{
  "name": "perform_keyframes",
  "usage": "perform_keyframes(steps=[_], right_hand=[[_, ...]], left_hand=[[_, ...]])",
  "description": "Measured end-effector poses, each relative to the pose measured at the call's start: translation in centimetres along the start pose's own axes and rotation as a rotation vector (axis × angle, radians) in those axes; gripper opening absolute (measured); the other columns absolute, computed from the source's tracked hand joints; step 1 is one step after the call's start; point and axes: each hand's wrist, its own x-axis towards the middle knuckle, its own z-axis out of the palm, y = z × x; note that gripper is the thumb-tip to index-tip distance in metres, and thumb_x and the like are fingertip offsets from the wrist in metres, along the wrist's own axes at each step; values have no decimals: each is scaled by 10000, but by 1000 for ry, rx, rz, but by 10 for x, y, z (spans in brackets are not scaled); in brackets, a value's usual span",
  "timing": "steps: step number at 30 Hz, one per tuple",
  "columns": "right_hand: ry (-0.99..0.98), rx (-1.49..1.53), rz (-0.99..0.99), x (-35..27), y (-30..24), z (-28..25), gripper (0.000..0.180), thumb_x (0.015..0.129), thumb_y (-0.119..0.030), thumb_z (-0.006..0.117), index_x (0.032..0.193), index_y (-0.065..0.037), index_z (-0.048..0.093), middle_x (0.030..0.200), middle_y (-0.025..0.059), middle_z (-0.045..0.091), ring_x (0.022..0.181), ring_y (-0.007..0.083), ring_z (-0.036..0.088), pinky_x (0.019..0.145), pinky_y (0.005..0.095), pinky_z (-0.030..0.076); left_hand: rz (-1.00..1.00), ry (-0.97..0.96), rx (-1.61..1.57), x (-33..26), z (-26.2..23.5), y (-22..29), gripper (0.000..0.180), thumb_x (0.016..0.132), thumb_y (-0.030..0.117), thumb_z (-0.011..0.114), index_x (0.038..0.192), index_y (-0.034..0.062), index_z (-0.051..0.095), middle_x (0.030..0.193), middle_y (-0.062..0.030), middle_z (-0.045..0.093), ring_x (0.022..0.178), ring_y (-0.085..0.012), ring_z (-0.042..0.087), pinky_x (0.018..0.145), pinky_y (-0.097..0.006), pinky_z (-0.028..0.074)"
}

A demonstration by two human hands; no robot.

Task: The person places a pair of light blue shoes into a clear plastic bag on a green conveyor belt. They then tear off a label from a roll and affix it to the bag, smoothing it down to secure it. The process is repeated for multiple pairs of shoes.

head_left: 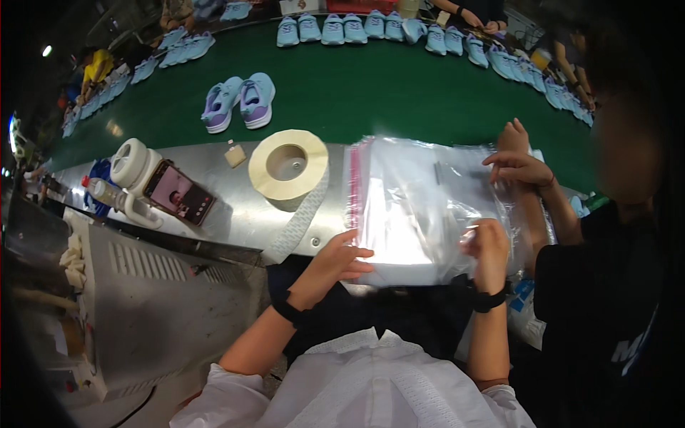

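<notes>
A stack of clear plastic bags (399, 207) with pink-red strips along its left edge lies on the metal table in front of me. At its near left corner, my left hand (337, 262) rests with its fingers stretched out and apart, fingertips at the bags' edge. My right hand (489, 250) is curled at the stack's right side, its fingers pinched on the loose film of a plastic bag (464, 232). Left of the stack sits a roll of cream labels (267, 167), its loose strip trailing toward the table's near edge.
Another person's hands (524, 169) reach over the bags' far right corner. A phone (180, 194) leans by a white bottle (134, 167). On the green belt (357, 93) stand a pair of light-blue shoes (255, 101) and, farther back, several more. A metal cabinet (164, 307) stands lower left.
</notes>
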Motion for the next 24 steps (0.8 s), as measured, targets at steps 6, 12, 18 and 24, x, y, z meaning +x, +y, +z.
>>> perform_keyframes(steps=[6,12,18,24], right_hand=[[560,-1396,-241,-17,28,-104,145,857,-239,557,870,-95,548,667,118,600,623,339,609,539,417,460],[511,-1303,-277,-59,33,-82,249,849,-189,599,1048,-75,501,610,85,551,546,283,579,518,382,451],[-379,-669,-410,-86,0,31,121,826,-77,626,929,-21,599,687,71,566,560,196,563,515,275,438],[-825,-119,91,-68,26,115,197,899,-141,560,1024,7,599,915,20,582,750,78,511,664,214,421]], left_hand=[[470,601,556,-16,-23,5,437,862,143,612,1238,11,432,973,-87,568,681,-125,548,614,-261,469],[306,750,1218,-43,-56,16,367,738,184,699,1060,42,596,920,-86,619,733,-223,576,649,-357,480],[210,452,990,-42,-50,16,185,786,202,671,796,27,612,733,-64,630,625,-188,577,559,-309,454],[-47,136,115,-29,-18,36,67,887,103,559,922,50,535,726,-32,595,549,-70,524,517,-176,421]])
